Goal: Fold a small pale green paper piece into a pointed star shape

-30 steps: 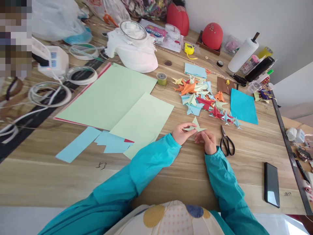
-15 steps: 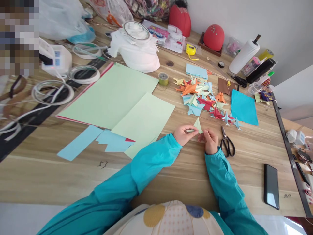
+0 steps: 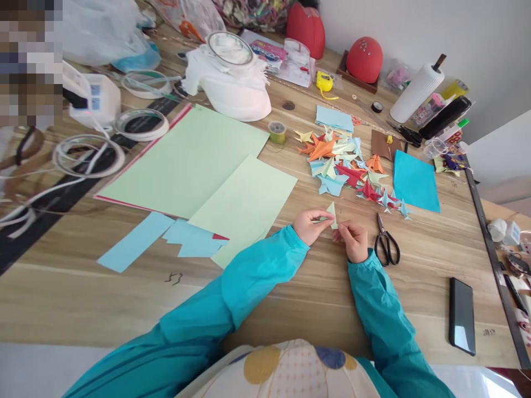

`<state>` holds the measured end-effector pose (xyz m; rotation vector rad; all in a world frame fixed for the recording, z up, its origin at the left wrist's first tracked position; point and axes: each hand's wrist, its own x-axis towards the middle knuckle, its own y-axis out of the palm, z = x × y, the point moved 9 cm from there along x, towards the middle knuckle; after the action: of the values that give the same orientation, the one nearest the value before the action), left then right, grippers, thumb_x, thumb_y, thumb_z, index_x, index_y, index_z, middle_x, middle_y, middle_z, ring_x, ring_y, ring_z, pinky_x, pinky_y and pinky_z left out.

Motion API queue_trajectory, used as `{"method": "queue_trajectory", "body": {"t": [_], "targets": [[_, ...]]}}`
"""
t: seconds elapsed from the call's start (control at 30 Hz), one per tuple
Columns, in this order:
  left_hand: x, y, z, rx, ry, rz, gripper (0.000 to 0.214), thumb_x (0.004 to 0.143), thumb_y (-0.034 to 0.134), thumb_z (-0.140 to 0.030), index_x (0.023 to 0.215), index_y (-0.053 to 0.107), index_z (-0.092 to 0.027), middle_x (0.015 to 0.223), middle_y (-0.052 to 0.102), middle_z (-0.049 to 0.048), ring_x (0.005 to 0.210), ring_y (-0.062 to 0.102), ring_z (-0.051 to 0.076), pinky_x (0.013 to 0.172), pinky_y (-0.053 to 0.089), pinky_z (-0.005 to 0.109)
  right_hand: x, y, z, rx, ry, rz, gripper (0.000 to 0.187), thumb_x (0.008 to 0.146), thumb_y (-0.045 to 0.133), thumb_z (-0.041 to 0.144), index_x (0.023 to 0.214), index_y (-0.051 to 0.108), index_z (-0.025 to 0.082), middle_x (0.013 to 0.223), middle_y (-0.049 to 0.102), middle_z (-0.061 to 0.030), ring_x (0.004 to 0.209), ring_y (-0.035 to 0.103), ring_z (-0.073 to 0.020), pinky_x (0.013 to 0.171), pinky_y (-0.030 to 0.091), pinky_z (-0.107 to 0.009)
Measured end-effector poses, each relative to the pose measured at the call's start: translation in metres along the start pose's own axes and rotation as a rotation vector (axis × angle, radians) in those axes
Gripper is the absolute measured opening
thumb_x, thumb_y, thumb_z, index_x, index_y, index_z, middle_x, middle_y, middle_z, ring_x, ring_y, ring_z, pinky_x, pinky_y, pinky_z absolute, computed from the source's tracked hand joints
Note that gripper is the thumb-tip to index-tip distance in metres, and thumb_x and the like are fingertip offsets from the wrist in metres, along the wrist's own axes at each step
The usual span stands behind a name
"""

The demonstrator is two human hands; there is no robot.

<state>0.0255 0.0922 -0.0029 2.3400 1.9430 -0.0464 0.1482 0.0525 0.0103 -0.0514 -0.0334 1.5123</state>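
Observation:
A small pale green folded paper (image 3: pixel 332 214), pointed at the top, is between my two hands just above the table. My left hand (image 3: pixel 312 225) pinches its left side between thumb and fingers. At the lower right edge of the paper my right hand (image 3: pixel 352 240) is closed in a pinch on it; its fingertips partly hide that corner. Beyond my hands lies a pile of small origami cranes (image 3: pixel 327 148) in orange, red, yellow, green and blue. Black-handled scissors (image 3: pixel 386 243) lie right of my right hand.
Large green sheets (image 3: pixel 191 160) and blue paper strips (image 3: pixel 136 242) lie to the left. A turquoise square (image 3: pixel 416 181) lies right of the pile, and a phone (image 3: pixel 462 316) near the right edge. Coiled cables (image 3: pixel 89 157) and a white cloth bundle (image 3: pixel 232 88) stand farther back.
The folded paper has turned, so it shows narrower, and has shifted slightly left. My right hand has moved a little left and down, while my left hand keeps its pinch.

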Motion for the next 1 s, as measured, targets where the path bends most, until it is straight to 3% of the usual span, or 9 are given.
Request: {"method": "queue_trajectory", "body": {"t": [0.17, 0.37, 0.63, 1.0], "targets": [[0.0, -0.003, 0.001, -0.004, 0.001, -0.024, 0.015, 0.06, 0.067, -0.026, 0.069, 0.068, -0.014, 0.079, 0.065, 0.0048, 0.077, 0.059, 0.016, 0.071, 0.048, 0.027, -0.001, 0.002, 0.001, -0.051, -0.013, 0.037, 0.022, 0.077, 0.055, 0.031, 0.061, 0.059, 0.017, 0.05, 0.058, 0.0005, 0.043, 0.052, -0.0113, 0.043, 0.042, -0.024], [0.0, -0.001, 0.005, -0.055, -0.016, -0.006, 0.02, 0.06, 0.067, -0.029, 0.072, 0.068, -0.013, 0.081, 0.065, 0.0055, 0.067, 0.058, 0.015, 0.062, 0.049, 0.026, -0.002, 0.001, -0.003, -0.06, 0.003, 0.035, 0.022, 0.077, 0.055, 0.034, 0.064, 0.06, 0.017, 0.053, 0.059, -0.0004, 0.045, 0.054, -0.012, 0.045, 0.044, -0.025], [-0.001, -0.002, -0.005, 0.013, 0.058, -0.016, 0.013, 0.061, 0.067, -0.024, 0.067, 0.067, -0.013, 0.077, 0.064, 0.0048, 0.074, 0.059, 0.016, 0.07, 0.048, 0.026, -0.001, 0.008, -0.01, -0.126, 0.06, 0.074, 0.02, 0.071, 0.061, 0.036, 0.068, 0.061, 0.017, 0.057, 0.062, -0.0019, 0.047, 0.055, -0.0129, 0.047, 0.045, -0.025], [0.0, 0.003, -0.004, 0.023, 0.029, 0.042, 0.015, 0.061, 0.066, -0.026, 0.07, 0.067, -0.014, 0.077, 0.066, 0.0043, 0.073, 0.059, 0.015, 0.068, 0.047, 0.025, -0.002, 0.007, -0.011, -0.09, 0.095, 0.076, 0.025, 0.071, 0.059, 0.041, 0.066, 0.058, 0.017, 0.055, 0.061, -0.0014, 0.047, 0.055, -0.0128, 0.047, 0.046, -0.025]]}}
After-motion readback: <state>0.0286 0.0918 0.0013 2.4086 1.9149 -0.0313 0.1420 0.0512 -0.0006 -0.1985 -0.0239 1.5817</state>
